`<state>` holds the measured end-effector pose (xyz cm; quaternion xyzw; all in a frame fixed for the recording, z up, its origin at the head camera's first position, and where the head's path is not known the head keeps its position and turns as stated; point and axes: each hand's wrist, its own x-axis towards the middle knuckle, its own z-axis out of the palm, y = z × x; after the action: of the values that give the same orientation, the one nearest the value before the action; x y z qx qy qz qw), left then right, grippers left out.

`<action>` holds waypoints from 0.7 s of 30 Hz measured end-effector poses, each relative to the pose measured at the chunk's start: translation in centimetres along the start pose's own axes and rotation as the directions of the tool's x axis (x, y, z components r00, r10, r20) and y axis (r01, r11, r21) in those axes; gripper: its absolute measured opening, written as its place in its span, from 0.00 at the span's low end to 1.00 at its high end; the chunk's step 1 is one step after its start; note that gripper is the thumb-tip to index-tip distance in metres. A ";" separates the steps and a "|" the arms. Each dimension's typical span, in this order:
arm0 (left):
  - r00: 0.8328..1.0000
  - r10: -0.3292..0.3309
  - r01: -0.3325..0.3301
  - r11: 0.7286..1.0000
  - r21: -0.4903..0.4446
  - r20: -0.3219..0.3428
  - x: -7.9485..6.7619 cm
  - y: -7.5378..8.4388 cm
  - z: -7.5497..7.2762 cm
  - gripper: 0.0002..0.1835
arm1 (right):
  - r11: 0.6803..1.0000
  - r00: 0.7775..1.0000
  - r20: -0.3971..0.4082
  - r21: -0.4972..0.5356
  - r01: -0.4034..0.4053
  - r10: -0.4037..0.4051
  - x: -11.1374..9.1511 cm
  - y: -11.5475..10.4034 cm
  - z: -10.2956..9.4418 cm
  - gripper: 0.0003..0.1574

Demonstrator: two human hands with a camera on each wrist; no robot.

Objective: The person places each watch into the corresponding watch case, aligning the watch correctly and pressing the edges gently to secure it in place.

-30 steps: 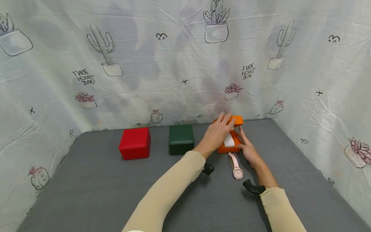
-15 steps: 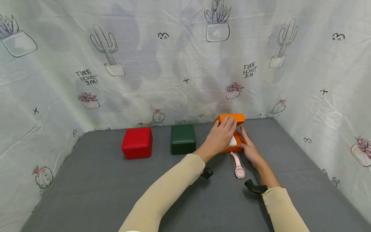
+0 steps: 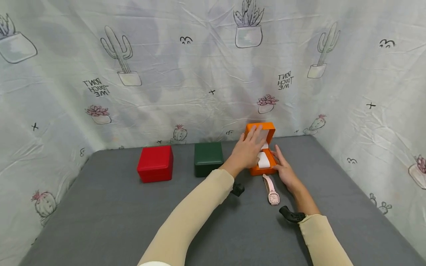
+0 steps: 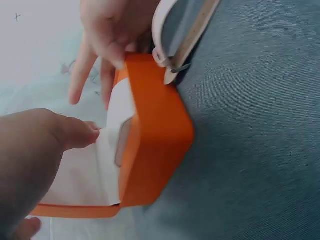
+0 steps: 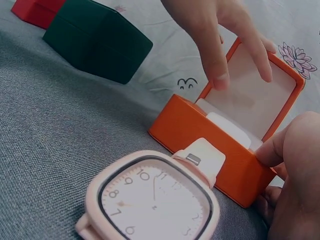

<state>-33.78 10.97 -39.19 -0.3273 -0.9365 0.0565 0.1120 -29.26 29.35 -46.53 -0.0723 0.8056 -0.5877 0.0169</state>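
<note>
An orange watch box [image 3: 260, 171] stands at the back right with its lid raised, showing a pale lining [image 5: 250, 102] and a white cushion [image 3: 264, 160]. My left hand [image 3: 247, 150] reaches over its left side, fingers spread in front of the raised lid; in the right wrist view one fingertip [image 5: 269, 46] is at the lid's top edge. At the right front corner, my right hand [image 3: 287, 173] holds the box base, thumb on the rim and index finger stretched along the side. A pink wristwatch [image 3: 273, 198] lies in front, its strap toward the box.
A closed dark green box [image 3: 208, 162] stands left of the orange one, and a closed red box [image 3: 155, 166] farther left. Grey cloth [image 3: 110, 221] covers the table. A white printed curtain [image 3: 199, 74] hangs behind and at both sides.
The orange lid has swung up and back, from half raised to nearly upright. My left hand has moved slightly left, its fingers spreading off the lid's front. The right hand stays at the base.
</note>
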 end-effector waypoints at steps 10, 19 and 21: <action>0.983 0.137 -0.143 0.989 -0.043 -0.119 -0.8 1.0 1.0 0.26 | 1.000 1.000 -0.003 0.005 0.000 0.000 0.1 -0.1 -0.1 0.50; 0.998 0.045 -0.042 0.997 -0.067 0.046 -0.2 1.6 2.0 0.26 | 0.999 1.000 -0.002 0.020 -0.025 0.025 0.4 0.4 -0.2 0.49; 0.998 0.036 -0.031 0.995 -0.090 0.055 -0.1 1.5 2.2 0.27 | 0.999 1.000 0.000 0.027 -0.022 0.022 0.4 0.3 -0.2 0.49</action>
<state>-33.35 12.06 -41.61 -0.3459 -0.9353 0.0258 0.0696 -29.76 29.59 -46.76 -0.0632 0.7984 -0.5983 0.0240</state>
